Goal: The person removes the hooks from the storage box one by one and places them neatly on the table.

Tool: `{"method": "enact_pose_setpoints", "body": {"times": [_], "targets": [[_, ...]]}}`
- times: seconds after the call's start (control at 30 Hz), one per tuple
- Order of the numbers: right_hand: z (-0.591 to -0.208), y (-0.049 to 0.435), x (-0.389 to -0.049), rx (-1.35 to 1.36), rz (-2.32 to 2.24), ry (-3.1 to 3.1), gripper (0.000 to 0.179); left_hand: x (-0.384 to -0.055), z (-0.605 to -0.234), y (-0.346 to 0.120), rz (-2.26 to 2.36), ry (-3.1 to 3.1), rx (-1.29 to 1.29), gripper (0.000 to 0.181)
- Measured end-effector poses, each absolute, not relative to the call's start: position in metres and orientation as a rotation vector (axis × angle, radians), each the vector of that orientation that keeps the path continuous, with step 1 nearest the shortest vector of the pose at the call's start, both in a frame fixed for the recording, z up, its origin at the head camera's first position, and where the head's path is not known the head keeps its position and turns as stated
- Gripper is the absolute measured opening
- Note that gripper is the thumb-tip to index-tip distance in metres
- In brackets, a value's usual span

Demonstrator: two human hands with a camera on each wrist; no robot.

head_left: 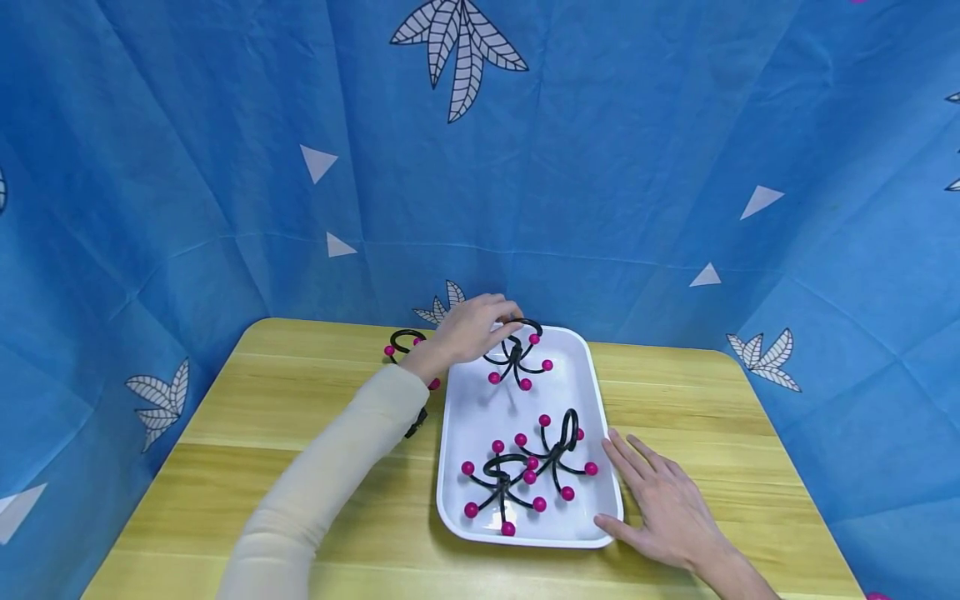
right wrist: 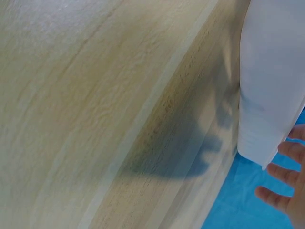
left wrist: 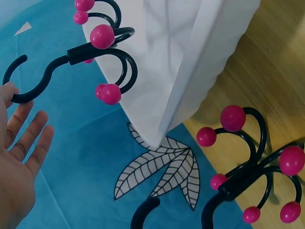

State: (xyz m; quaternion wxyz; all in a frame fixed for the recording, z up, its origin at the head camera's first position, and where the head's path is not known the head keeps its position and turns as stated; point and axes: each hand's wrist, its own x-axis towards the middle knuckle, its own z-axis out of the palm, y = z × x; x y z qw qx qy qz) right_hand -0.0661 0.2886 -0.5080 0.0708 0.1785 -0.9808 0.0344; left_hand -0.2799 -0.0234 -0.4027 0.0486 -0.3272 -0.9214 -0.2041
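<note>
My left hand reaches over the far end of a white tray. Its thumb and finger pinch the curved end of a black multi-arm hook tipped with pink balls, as the left wrist view also shows. In the near half of the tray sit two more such hooks, a left one and a right one, close together. At the tray's right rim, my right hand lies with fingers spread and fairly straight, fingertips right at the edge.
Left of the tray on the wooden table, another pink-tipped hook is partly covered by the left arm in the head view. A small black piece shows beside the sleeve. Blue patterned cloth hangs around the table.
</note>
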Motion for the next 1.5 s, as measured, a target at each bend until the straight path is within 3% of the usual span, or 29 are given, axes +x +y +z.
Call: {"method": "enact_pose_setpoints", "body": {"times": [1.5], "targets": [[-0.508,0.288,-0.067,0.519,0.127,-2.974,0.102,-0.243,-0.342,-0.125,-0.640,-2.602,-0.945,0.025]]}}
